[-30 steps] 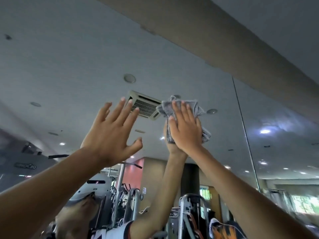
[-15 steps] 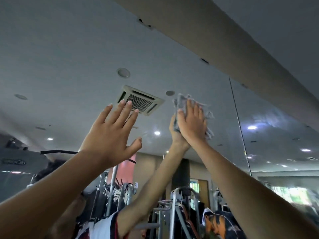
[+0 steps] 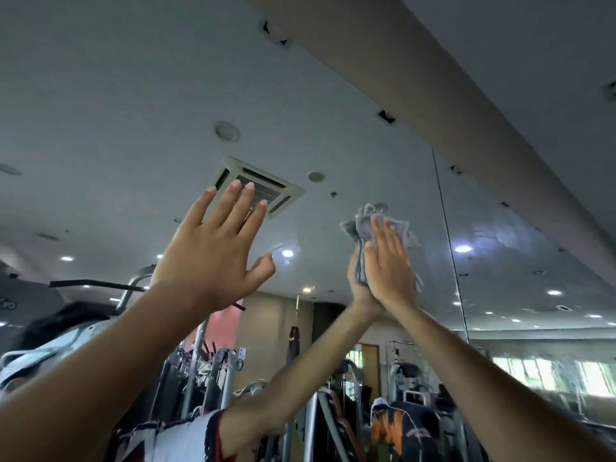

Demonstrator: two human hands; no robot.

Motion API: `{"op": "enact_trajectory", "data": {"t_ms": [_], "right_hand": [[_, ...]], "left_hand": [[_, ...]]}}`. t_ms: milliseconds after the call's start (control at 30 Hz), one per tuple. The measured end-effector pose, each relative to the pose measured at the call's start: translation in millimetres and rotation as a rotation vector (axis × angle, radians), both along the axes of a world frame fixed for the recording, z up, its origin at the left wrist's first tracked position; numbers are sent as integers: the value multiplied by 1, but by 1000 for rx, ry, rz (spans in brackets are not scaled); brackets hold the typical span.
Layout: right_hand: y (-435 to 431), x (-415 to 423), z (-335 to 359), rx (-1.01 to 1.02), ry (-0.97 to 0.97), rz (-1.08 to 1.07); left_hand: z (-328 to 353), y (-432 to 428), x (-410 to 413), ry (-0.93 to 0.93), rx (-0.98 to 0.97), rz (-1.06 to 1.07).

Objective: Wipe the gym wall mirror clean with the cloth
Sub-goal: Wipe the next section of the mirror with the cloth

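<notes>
The gym wall mirror fills the view and reflects the ceiling and gym machines. High on the glass, my right hand presses a crumpled grey cloth flat against the mirror, fingers straight and pointing up. The cloth sticks out above and to both sides of the hand. My left hand is raised to the left of it, fingers spread and straight, holding nothing; whether it touches the glass I cannot tell. The reflected right arm meets my right hand at the cloth.
A vertical seam between mirror panels runs just right of the cloth. A beige beam borders the mirror's top, slanting to the right. Reflected weight machines fill the lower part of the mirror.
My right hand has slid the cloth to the right along the glass, towards the panel seam. The left hand stays raised and open.
</notes>
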State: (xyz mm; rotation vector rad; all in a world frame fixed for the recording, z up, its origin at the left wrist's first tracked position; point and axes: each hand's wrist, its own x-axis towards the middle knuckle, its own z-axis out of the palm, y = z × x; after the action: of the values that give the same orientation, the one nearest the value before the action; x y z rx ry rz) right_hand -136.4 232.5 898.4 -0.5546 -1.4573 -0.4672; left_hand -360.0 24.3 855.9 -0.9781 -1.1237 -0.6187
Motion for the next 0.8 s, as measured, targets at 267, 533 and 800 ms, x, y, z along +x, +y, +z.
{"op": "enact_trajectory", "data": {"t_ms": [267, 533, 800], "right_hand": [[-76, -60, 6, 198, -272, -23], [-1, 7, -23, 101, -157, -26], [-65, -61, -16, 100, -167, -52]], "left_hand": [[-11, -1, -1, -11, 19, -5], [-63, 3, 6, -71, 3, 34], [-70, 3, 10, -98, 6, 35]]}}
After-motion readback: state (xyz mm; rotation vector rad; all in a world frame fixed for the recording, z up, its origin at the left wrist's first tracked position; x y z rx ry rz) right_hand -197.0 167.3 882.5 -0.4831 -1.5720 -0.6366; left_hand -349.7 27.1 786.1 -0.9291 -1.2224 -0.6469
